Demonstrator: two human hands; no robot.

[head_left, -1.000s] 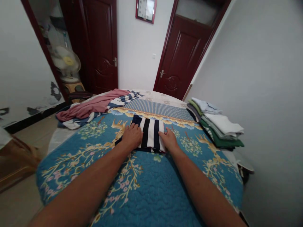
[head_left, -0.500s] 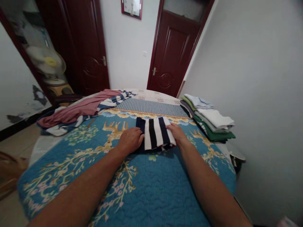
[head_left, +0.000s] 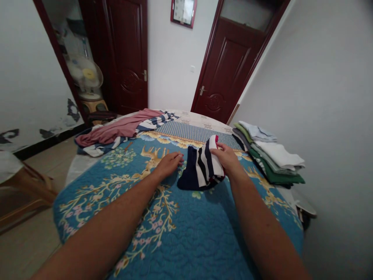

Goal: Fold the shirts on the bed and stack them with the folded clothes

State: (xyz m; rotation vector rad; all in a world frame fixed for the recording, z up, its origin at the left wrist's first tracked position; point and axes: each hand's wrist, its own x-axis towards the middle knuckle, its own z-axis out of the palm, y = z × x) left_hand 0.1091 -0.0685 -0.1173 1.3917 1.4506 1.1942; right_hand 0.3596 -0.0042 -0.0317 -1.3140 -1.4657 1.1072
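A folded striped garment (head_left: 207, 161), navy, black and white with a bit of red at the edge, rests on a blue patterned quilt (head_left: 186, 225). My right hand (head_left: 226, 157) grips its right side and lifts that part off the quilt, so it stands tilted. The plain navy left part of the garment still lies flat. Just left of it is my left hand (head_left: 171, 163), apart from the cloth, with its fingers curled together and nothing visible in them. What kind of garment it is I cannot tell.
A stack of folded clothes (head_left: 271, 151) stands at the right, near the wall. Loose pink cloth (head_left: 116, 130) and blue-white striped cloth (head_left: 151, 123) lie at the back left. A wooden chair (head_left: 29, 186) is beside the bed on the left.
My left hand has let go of the striped garment and drawn away to its left. The right hand has raised the garment's right side. The view has turned slightly left.
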